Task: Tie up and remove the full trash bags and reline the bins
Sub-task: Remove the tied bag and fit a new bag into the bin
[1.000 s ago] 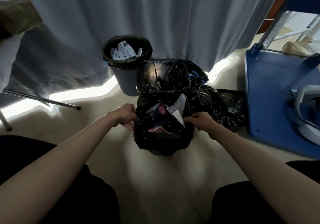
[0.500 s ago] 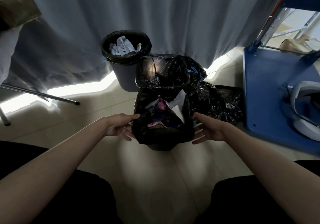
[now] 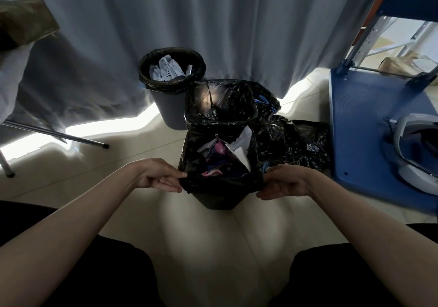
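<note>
The rim of the black trash bag (image 3: 221, 181) is held at its two near corners. It is pinched between thumb and fingers by the left hand (image 3: 158, 179) at the left edge, the remaining fingers being extended below the grip. At the right edge, the bag is met by the right hand (image 3: 283, 184); its fingers are seen stretched toward the plastic, but whether the film is actually pinched there cannot be told, since the thumb is hidden behind the bag's edge.

Between the two grips, the bag's mouth is stretched open over a small dark bin (image 3: 219, 201) standing on the tiled floor (image 3: 201, 247). Crumpled paper and coloured wrappers (image 3: 222, 155) are seen inside, just beyond the grips.

Directly behind the held bag, a second bin lined with black plastic (image 3: 220, 104) is placed, touching it. Farther back and to the left of the grips, a grey bin (image 3: 171, 79) with a black liner and white paper scraps is set against a grey curtain (image 3: 213, 22). To the right of the right grip, loose black bags (image 3: 296, 143) are heaped on the floor, beside a blue platform (image 3: 360, 129) on which a white headset (image 3: 417, 150) is laid.
</note>
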